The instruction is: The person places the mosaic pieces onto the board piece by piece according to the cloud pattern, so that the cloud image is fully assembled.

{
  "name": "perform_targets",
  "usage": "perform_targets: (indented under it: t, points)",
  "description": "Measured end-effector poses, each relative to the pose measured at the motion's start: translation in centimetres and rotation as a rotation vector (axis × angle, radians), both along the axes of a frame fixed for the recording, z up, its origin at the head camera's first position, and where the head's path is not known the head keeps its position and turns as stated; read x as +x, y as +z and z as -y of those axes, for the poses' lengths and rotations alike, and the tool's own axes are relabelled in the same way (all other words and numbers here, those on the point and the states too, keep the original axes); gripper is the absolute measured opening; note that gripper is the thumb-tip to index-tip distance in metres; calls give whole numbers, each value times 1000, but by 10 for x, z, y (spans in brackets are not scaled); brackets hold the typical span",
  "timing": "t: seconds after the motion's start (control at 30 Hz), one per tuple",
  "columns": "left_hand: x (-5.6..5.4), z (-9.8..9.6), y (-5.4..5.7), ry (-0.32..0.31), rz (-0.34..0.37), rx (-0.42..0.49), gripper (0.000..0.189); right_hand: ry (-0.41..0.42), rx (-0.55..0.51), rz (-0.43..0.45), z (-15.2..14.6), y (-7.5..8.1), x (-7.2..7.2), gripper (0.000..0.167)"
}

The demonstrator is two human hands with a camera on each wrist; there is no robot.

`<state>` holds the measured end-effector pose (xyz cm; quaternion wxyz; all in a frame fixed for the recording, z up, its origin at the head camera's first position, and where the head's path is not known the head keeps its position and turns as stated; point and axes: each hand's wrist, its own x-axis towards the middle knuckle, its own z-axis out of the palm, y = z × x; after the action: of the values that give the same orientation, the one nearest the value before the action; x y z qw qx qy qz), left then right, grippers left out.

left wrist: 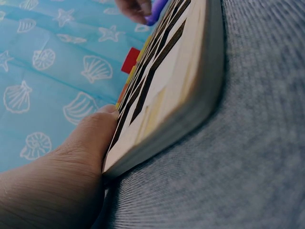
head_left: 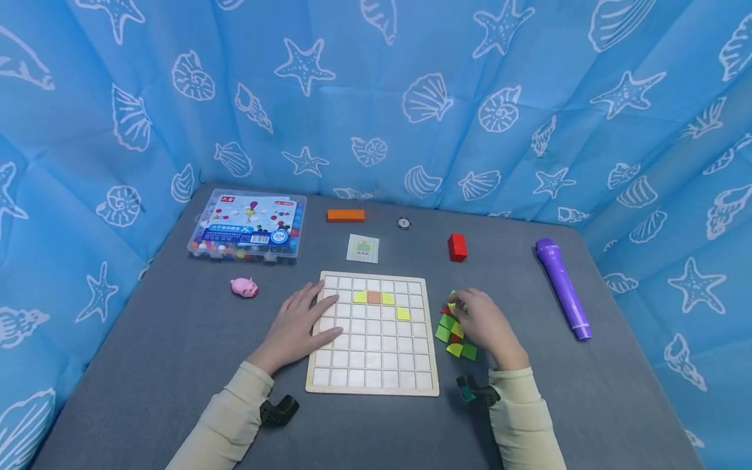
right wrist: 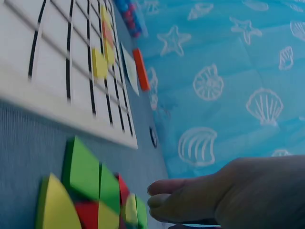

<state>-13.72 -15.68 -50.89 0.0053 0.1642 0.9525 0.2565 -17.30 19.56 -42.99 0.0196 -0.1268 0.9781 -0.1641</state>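
Observation:
A light wooden grid board (head_left: 373,378) lies flat on the table. My left hand (head_left: 298,323) rests over its left edge with fingers spread, and in the left wrist view the thumb (left wrist: 90,131) touches the board's rim. On the upper grid sit an orange square tile (head_left: 373,297), a yellow tile (head_left: 403,314) to its lower right, and a yellow rounded tile on either side. My right hand (head_left: 484,323) is over a loose group of green tiles (head_left: 443,333), yellow tiles (head_left: 455,350) and red tiles. Its fingertips are at the group's far end; whether they pinch a tile is hidden.
Behind the board lie a patterned card (head_left: 362,249), an orange block (head_left: 345,215), a small round disc (head_left: 403,223) and a red block (head_left: 457,248). At left are a clear plastic case (head_left: 247,225) and a pink pig (head_left: 244,287). A purple microphone-shaped thing (head_left: 564,287) lies far right.

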Motion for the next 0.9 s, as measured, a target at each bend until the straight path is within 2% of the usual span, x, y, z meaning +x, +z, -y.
perform_targets:
  t: [0.17,0.43,0.9]
  points:
    - [0,1,1,2,-7,2,68,-8,23,17,-11,-2,-2,20]
    - [1,0,1,3,1,2,68,-39,87,47,-8,-4,-3,22]
    - [1,-1,3,4,19,2,69,-46,74,79,-13,-11,-5,25]
